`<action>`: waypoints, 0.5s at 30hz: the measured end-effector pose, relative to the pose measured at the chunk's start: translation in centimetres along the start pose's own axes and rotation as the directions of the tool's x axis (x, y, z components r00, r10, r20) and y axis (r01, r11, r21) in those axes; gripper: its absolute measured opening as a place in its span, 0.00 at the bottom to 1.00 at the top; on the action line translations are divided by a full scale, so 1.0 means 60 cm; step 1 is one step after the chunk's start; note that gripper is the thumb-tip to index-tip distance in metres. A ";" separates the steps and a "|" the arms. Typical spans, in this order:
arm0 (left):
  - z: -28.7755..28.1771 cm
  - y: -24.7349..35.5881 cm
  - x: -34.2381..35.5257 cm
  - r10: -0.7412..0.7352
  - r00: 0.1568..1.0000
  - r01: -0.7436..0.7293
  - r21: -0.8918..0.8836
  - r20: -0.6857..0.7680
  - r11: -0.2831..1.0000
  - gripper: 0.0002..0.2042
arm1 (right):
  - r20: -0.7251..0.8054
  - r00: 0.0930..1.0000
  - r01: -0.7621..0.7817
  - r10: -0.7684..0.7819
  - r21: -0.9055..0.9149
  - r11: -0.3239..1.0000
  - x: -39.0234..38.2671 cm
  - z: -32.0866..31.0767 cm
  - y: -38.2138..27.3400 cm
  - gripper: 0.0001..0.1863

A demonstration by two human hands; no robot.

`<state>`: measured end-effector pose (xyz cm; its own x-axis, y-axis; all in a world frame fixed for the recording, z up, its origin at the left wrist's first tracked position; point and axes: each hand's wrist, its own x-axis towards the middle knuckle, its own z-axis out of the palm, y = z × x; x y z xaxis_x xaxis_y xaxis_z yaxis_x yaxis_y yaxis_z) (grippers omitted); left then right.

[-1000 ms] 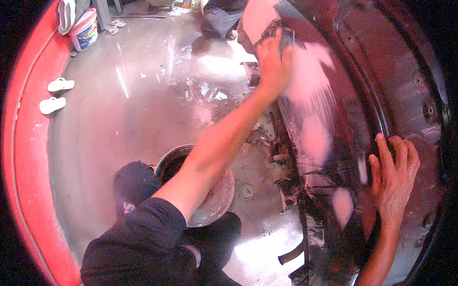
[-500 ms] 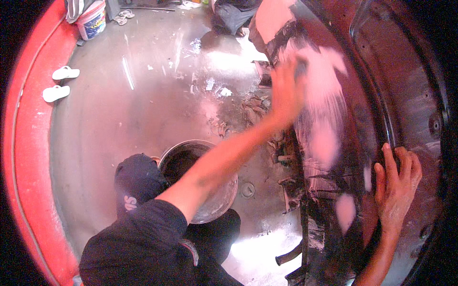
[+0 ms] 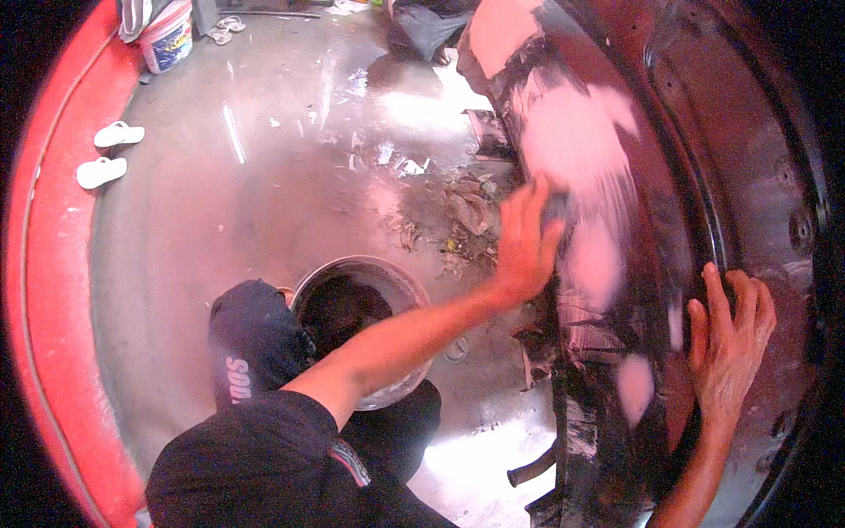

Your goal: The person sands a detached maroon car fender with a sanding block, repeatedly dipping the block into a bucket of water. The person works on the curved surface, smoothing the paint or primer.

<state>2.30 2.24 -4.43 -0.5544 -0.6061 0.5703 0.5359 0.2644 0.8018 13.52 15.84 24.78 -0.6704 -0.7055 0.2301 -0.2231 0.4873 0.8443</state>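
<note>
My left hand (image 3: 526,242) is at the edge of a dark body panel (image 3: 656,194), with a small dark grey pad (image 3: 555,208) under its fingers. The pad lies against the panel beside a large pink patch (image 3: 572,132) that looks like smeared filler; its exact kind cannot be made out. Smaller pink spots (image 3: 635,387) show lower on the panel. My right hand (image 3: 735,334) rests on the panel's right part, fingers apart and holding nothing. Below my left forearm stands a round bucket (image 3: 407,295) with a dark inside, near my bent knee.
Leaf-like debris (image 3: 471,211) lies on the wet grey floor beside the panel. A curved dark pipe end (image 3: 532,468) juts out low. White slippers (image 3: 103,172) lie by a red border (image 3: 62,211) at left. A printed pail (image 3: 167,40) and another person's leg (image 3: 427,31) are at the far side.
My left hand has moved down along the panel toward me, with the dark pad, uncovering more of the upper pink patch. My right hand has stayed nearly in place.
</note>
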 end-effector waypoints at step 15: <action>0.008 -0.039 0.041 0.040 0.999 -0.040 -0.008 0.007 0.999 0.32 | 0.005 1.000 0.016 -0.016 -0.006 1.000 0.002 -0.005 -0.001 0.22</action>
<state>-0.61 0.47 -4.84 -0.5367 -0.5897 0.6036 0.5632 0.2823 0.7766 13.65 15.54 24.90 -0.6702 -0.7105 0.2144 -0.2297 0.4733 0.8504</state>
